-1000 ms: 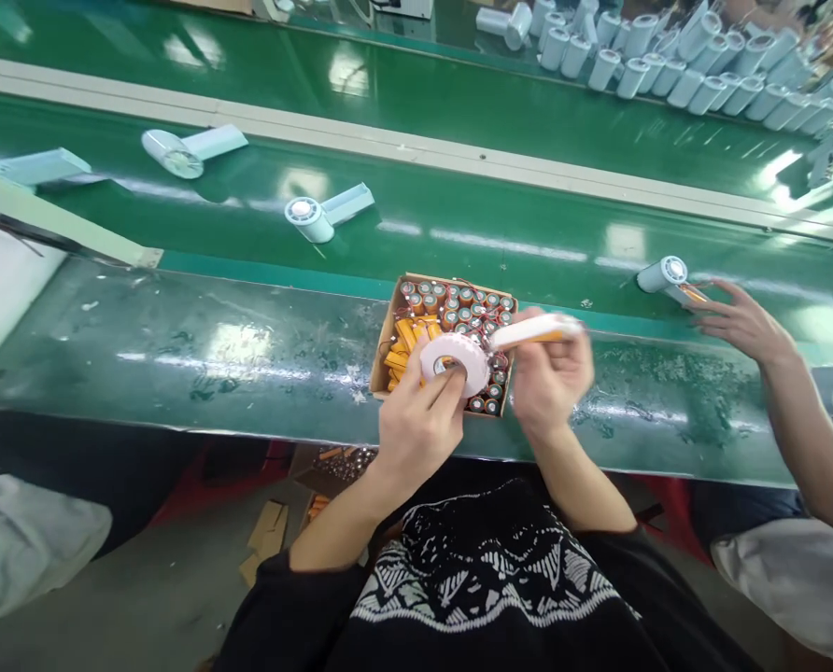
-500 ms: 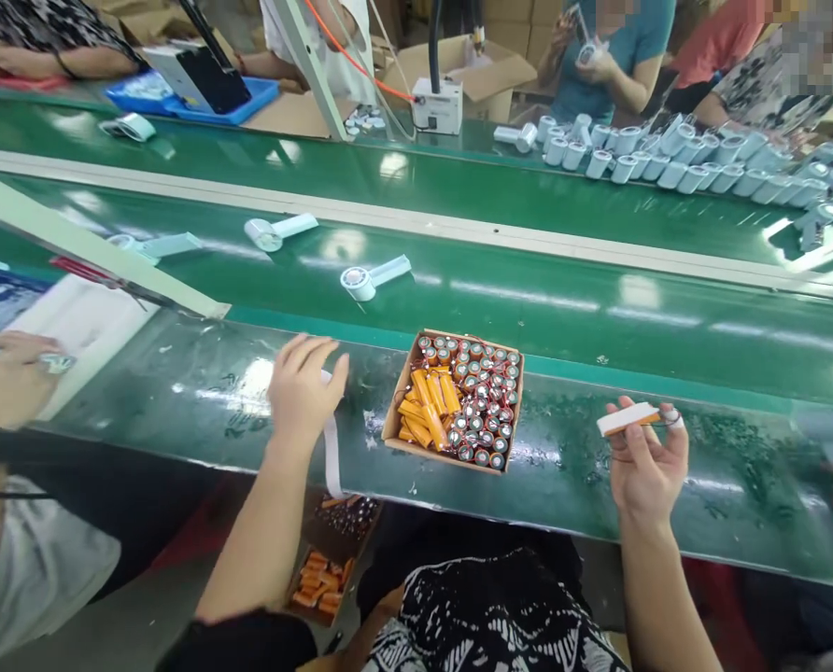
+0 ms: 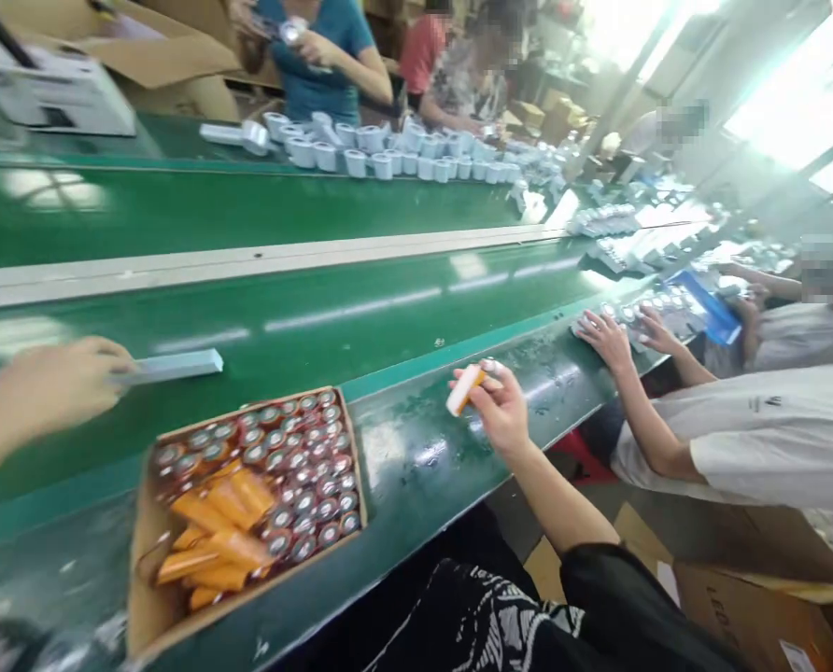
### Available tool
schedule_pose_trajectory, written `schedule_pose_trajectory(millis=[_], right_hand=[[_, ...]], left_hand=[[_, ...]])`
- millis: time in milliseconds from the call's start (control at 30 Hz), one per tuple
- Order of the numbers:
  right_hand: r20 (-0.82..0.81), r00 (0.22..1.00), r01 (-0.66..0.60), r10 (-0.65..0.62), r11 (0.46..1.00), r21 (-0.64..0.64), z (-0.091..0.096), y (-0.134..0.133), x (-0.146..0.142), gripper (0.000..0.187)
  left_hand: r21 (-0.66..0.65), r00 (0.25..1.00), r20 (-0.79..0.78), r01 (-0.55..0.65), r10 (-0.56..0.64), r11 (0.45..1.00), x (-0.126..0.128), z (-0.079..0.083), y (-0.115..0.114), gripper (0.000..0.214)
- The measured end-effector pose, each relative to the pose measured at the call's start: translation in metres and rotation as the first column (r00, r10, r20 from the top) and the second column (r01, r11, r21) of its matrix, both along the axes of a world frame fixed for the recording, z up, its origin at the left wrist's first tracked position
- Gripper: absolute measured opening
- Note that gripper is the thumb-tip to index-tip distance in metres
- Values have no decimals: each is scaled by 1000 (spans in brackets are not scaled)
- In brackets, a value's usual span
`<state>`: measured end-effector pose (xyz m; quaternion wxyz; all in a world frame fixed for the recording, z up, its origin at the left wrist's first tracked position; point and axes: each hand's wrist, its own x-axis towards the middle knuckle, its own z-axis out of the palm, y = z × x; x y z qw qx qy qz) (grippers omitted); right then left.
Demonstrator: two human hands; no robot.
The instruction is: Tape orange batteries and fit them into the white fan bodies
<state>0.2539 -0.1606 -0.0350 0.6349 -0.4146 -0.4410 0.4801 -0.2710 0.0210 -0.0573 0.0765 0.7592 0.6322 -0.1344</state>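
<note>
My left hand is at the left over the green belt, fingers closed round a pale blue handheld fan. The fan's handle sticks out to the right; its other end is hidden under my fingers. In my right hand an orange-wrapped battery with a white strip along its face is pinched between thumb and fingers, above the dark work ledge. Between my hands stands an open cardboard box. It holds loose orange batteries on the left and upright round-ended cells with red wires on the right.
The green conveyor belt runs beyond the ledge. Many pale blue fan bodies stand across it. A co-worker's hands rest on the ledge at the right, near a blue tray. Cardboard boxes stand on the floor at lower right.
My view has swung to the right. My left hand has left the ledge by the white tape and reached the belt, closing on a fan. My right hand still holds the battery.
</note>
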Motion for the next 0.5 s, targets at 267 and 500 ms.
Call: schedule_pose_trajectory(millis=[267, 500], right_hand=[[202, 922, -358, 331, 926, 120, 21, 106, -93, 57], [633, 665, -499, 397, 866, -19, -12, 175, -152, 35]], left_hand=[[-21, 945, 67, 321, -319, 947, 125, 25, 6, 41], [-108, 980, 150, 144, -127, 984, 127, 54, 12, 37]])
